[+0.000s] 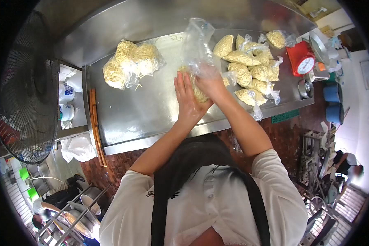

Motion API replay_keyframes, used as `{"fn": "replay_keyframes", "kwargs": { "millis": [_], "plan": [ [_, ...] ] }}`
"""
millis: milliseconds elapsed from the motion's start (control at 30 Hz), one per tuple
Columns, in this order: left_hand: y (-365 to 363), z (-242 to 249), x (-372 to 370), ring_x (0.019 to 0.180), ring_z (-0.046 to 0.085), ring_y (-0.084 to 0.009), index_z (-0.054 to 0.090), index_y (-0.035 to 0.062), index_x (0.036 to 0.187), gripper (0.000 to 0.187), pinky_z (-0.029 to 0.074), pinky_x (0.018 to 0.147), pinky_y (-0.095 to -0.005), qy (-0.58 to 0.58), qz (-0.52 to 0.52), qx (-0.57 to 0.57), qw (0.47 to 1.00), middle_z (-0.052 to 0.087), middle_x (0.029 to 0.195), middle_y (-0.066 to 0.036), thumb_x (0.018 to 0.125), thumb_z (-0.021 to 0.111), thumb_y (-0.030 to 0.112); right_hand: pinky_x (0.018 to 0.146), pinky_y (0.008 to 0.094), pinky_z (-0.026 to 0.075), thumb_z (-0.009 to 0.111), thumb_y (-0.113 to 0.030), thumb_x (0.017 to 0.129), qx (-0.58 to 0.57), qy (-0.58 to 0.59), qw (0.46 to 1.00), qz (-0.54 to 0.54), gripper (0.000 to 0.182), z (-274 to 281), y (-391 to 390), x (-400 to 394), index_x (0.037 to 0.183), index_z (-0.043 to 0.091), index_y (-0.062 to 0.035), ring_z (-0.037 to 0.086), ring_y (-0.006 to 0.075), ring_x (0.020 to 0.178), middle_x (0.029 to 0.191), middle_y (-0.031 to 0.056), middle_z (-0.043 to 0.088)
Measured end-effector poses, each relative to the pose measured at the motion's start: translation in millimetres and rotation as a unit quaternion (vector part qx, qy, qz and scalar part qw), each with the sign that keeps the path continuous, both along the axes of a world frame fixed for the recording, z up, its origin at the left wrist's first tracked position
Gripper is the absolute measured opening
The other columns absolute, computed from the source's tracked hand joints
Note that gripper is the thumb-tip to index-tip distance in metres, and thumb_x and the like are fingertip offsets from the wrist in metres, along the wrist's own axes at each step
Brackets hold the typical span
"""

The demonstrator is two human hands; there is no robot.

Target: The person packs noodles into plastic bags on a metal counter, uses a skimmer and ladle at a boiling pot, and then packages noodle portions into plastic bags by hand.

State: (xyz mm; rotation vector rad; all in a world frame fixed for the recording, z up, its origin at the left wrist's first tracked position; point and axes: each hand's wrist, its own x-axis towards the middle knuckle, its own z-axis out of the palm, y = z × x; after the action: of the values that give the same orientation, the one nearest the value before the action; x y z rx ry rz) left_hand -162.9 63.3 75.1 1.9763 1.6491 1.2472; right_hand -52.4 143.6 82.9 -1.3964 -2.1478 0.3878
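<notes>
A clear plastic bag of noodles (199, 93) is between my hands over the steel table, its loose upper part (199, 35) standing up toward the far side. My left hand (188, 98) steadies the bag from the left, with long fingers laid along it. My right hand (208, 82) is closed around the gathered plastic above the noodles; its fingertips are partly hidden by the film. Several filled bags of noodles (250, 71) are heaped to the right. On the left lies a larger bag of loose noodles (131, 63), some strands spilling out.
A red dial scale (301, 58) and a metal bowl (305, 88) stand at the table's right end. Wooden sticks (95, 127) lean along the left edge. A large fan (26, 88) is on the far left. Other people appear at lower left and lower right.
</notes>
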Motion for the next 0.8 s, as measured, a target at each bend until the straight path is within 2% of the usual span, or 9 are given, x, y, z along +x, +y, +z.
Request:
{"fn": "replay_keyframes", "kwargs": {
  "millis": [100,200,300,400,500,567,633,733,800],
  "plan": [
    [11.8,8.5,-18.8,0.135,0.033,-0.0453,0.029,-0.0068,0.144,0.102,0.027,0.115,-0.0492,-0.071,-0.131,-0.065,0.987,0.032,0.145,-0.031,0.065,0.084,0.026,0.074,0.0465,0.052,0.061,-0.008,0.081,-0.016,-0.089,0.995,0.040,0.024,68.9,-14.4,1.5,0.105,0.064,-0.0041,0.064,0.0396,0.082,0.093,0.0190,0.066],
    [29.7,46.9,-51.4,0.133,0.036,-0.0447,0.035,-0.0038,0.141,0.096,0.031,0.112,-0.0493,-0.145,-0.301,-0.255,0.907,0.037,0.143,-0.028,0.065,0.085,0.027,0.067,0.0463,0.053,0.064,-0.014,0.080,0.011,-0.071,0.996,0.056,0.025,81.3,-22.9,8.4,0.104,0.063,-0.0062,0.065,0.0392,0.077,0.084,0.0194,0.066],
    [7.4,46.6,-17.9,0.128,0.042,-0.0416,0.043,-0.0006,0.136,0.086,0.035,0.109,-0.0465,-0.075,-0.160,-0.078,0.981,0.045,0.138,-0.024,0.065,0.084,0.026,0.064,0.0454,0.054,0.067,-0.019,0.080,0.021,0.011,0.997,0.070,0.029,68.7,-18.9,9.2,0.107,0.063,-0.0081,0.066,0.0385,0.074,0.081,0.0190,0.067],
    [-1.8,42.1,-12.1,0.128,0.045,-0.0386,0.047,0.0003,0.133,0.080,0.037,0.108,-0.0439,-0.058,-0.173,-0.110,0.977,0.048,0.135,-0.024,0.067,0.084,0.025,0.065,0.0449,0.054,0.069,-0.023,0.080,0.052,-0.017,0.992,0.110,0.032,63.4,-20.9,15.6,0.109,0.063,-0.0087,0.065,0.0385,0.073,0.082,0.0176,0.067],
    [11.8,73.6,-49.0,0.118,0.054,-0.0375,0.052,-0.0009,0.128,0.073,0.041,0.103,-0.0430,-0.043,-0.299,-0.218,0.928,0.058,0.123,-0.026,0.069,0.085,0.028,0.067,0.0444,0.054,0.071,-0.025,0.079,0.066,0.009,0.980,0.186,0.035,88.4,-30.6,25.6,0.109,0.062,-0.0081,0.065,0.0385,0.073,0.082,0.0169,0.067],
    [80.1,35.8,-111.1,0.101,0.064,-0.0389,0.058,-0.0012,0.123,0.058,0.048,0.094,-0.0431,-0.073,-0.362,-0.475,0.799,0.065,0.109,-0.027,0.080,0.078,0.032,0.070,0.0431,0.054,0.071,-0.024,0.078,-0.009,0.016,0.986,0.168,0.037,96.8,-34.0,21.9,0.109,0.063,-0.0060,0.066,0.0384,0.076,0.088,0.0173,0.068],
    [68.2,41.9,-111.3,0.097,0.066,-0.0355,0.058,-0.0035,0.121,0.050,0.051,0.090,-0.0418,-0.043,-0.243,-0.477,0.843,0.066,0.108,-0.025,0.088,0.067,0.033,0.074,0.0410,0.055,0.070,-0.021,0.078,-0.152,-0.037,0.984,0.081,0.038,98.6,-28.9,10.0,0.111,0.065,-0.0024,0.067,0.0383,0.082,0.098,0.0183,0.069],
    [83.4,58.4,-100.7,0.090,0.070,-0.0304,0.059,-0.0071,0.119,0.047,0.054,0.085,-0.0399,0.014,-0.065,-0.445,0.893,0.069,0.108,-0.022,0.100,0.051,0.035,0.077,0.0413,0.054,0.072,-0.025,0.078,-0.079,0.034,0.996,0.021,0.036,48.7,-18.3,-4.9,0.108,0.067,-0.0048,0.067,0.0387,0.086,0.099,0.0186,0.069],
    [57.5,44.6,-68.8,0.095,0.067,-0.0282,0.058,-0.0091,0.116,0.049,0.053,0.088,-0.0415,-0.448,-0.103,-0.549,0.698,0.068,0.109,-0.019,0.102,0.046,0.037,0.074,0.0454,0.052,0.069,-0.027,0.081,-0.122,0.076,0.989,0.034,0.031,44.6,-22.4,-1.9,0.105,0.065,-0.0068,0.065,0.0412,0.085,0.095,0.0192,0.068]
  ]
}}
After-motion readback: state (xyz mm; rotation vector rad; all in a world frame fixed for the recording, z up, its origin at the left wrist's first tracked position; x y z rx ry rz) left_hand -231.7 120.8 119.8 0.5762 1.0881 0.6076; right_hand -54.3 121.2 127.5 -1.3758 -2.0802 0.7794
